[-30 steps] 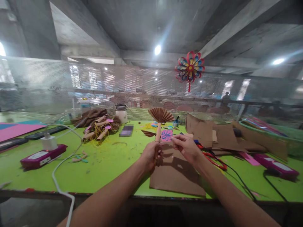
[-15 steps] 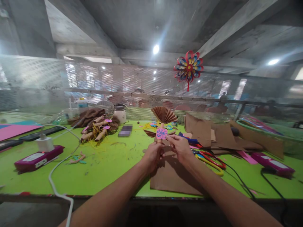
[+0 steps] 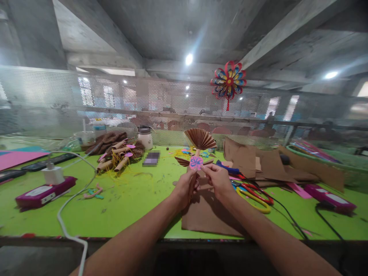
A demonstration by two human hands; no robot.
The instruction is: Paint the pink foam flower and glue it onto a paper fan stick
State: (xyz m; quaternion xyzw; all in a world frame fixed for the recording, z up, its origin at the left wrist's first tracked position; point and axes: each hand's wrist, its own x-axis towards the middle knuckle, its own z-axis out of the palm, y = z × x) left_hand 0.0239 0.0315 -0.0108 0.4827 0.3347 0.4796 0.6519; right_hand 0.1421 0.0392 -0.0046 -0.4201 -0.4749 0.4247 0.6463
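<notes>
My left hand (image 3: pixel 186 188) is closed round the stem of a brown paper craft, upright above the green table (image 3: pixel 129 199). A pleated brown fan (image 3: pixel 200 138) tops the stem. My right hand (image 3: pixel 217 179) pinches a small pink paper flower (image 3: pixel 196 162) with blue markings and holds it against the stem, just below the fan. Both hands meet over a brown paper sheet (image 3: pixel 211 214) lying near the table's front edge.
A pile of finished brown rolls (image 3: pixel 116 155) lies at the back left beside a white jar (image 3: pixel 145 137). Scissors (image 3: pixel 253 193) and brown sheets (image 3: pixel 258 161) lie to the right. Purple devices (image 3: pixel 43 191) with cables sit on both sides. A paper pinwheel (image 3: pixel 228 80) hangs on the mesh screen.
My right hand has brought the pink flower left and pressed it onto the stem below the fan. My left hand kept its grip and raised the craft slightly.
</notes>
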